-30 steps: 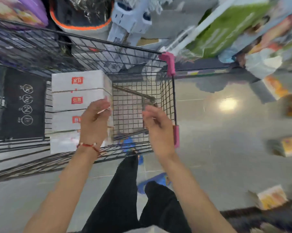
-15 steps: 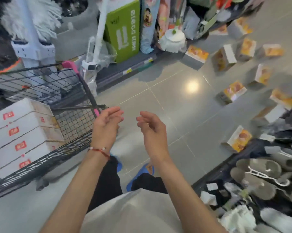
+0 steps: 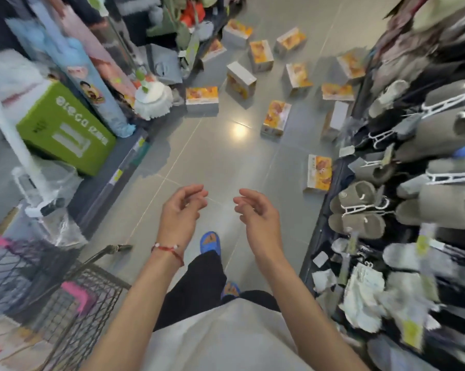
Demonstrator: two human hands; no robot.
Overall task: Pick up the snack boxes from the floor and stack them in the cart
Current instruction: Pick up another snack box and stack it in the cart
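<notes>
Big picture first: a grey tiled floor (image 3: 199, 162) runs up the aisle, and it is littered. The slipper rack (image 3: 413, 183) fills the whole right side, and a green carton (image 3: 62, 129) sits on the low shelf at left. Bottom left is the wire cart (image 3: 78, 303), with pale boxes (image 3: 9, 344) inside. They are too blurred to say how they are stacked.

Now the snack boxes (image 3: 275, 117): roughly 12 of them are scattered over the floor ahead, some flat, some tipped on edge, all well apart from the cart. The nearest box (image 3: 319, 174) lies against the foot of the slipper rack, ahead of the person and to the right.

These look like printed cardboard cartons, so I would expect them to be light and stiff along the edges. The broad faces could dent under a hard squeeze, and the glossy print may be a touch slippery. My call is to take one across its 2 long sides, thumb on one and fingers on the other, away from the end flaps.

And the hands! The left hand (image 3: 181, 210) and the right hand (image 3: 256, 212) hang over the floor with a gap between them. Both are empty, fingers loosely curled, palms turned inward. A red cord bracelet (image 3: 169, 250) rings the left wrist.
</notes>
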